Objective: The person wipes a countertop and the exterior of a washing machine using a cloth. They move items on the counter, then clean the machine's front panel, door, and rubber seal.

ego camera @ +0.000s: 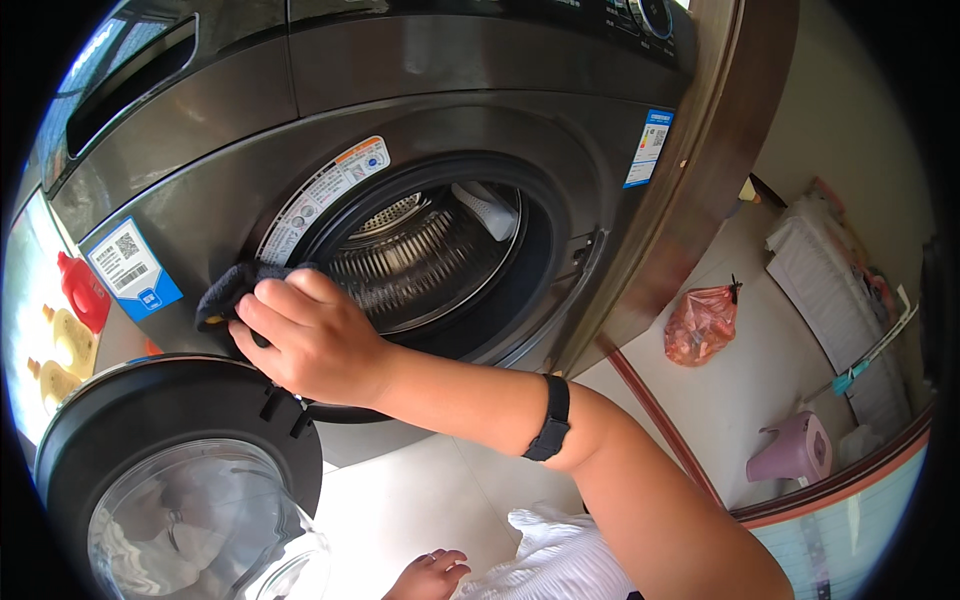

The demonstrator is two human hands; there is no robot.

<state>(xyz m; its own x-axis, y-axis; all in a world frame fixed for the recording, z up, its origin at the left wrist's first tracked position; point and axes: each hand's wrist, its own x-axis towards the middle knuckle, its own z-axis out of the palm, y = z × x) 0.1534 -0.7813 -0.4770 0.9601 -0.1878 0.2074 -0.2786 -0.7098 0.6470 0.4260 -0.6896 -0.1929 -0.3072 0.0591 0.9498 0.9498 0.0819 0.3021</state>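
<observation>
My right hand grips a dark cloth and presses it to the front panel of a dark grey front-loading washing machine, at the lower left of the drum opening. Fingers hide part of the cloth. Behind the wrist, the metal drum shows through the opening. Swung wide at the lower left is the round door with its clear glass bowl. My left hand is low in the view, over the floor, its fingers slightly curled and apart, holding nothing visible.
Red and yellow bottles stand left of the machine. A wooden door frame borders its right side. Beyond it, a tied red plastic bag and a purple bin rest on the floor. White fabric lies below my right arm.
</observation>
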